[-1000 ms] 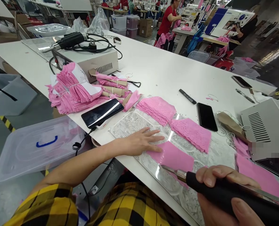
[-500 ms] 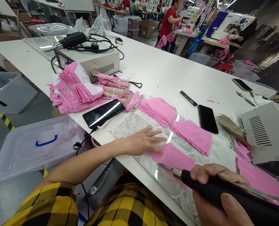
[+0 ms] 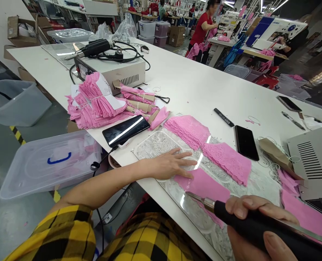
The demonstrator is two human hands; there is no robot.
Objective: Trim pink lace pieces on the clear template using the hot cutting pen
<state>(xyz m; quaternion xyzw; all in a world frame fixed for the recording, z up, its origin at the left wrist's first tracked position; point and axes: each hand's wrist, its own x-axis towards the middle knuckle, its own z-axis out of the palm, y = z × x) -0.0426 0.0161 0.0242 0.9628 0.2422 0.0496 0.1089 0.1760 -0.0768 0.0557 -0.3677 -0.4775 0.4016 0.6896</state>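
My long white surface (image 3: 193,83) stood in a bright workshop, grey floor (image 3: 3,221) left, other tables (image 3: 226,42) behind.

Garment factory (sewing machines (image 3: 272,27), fabric stacks (image 3: 95,103)).

The head camera looks forward and down along the table (image 3: 193,83), close over left hand (image 3: 168,166), right hand (image 3: 242,243) and tool (image 3: 261,226).

Bright, even overhead factory light, glare streak on the glass plate (image 3: 204,145), wide-angle bending at edges.
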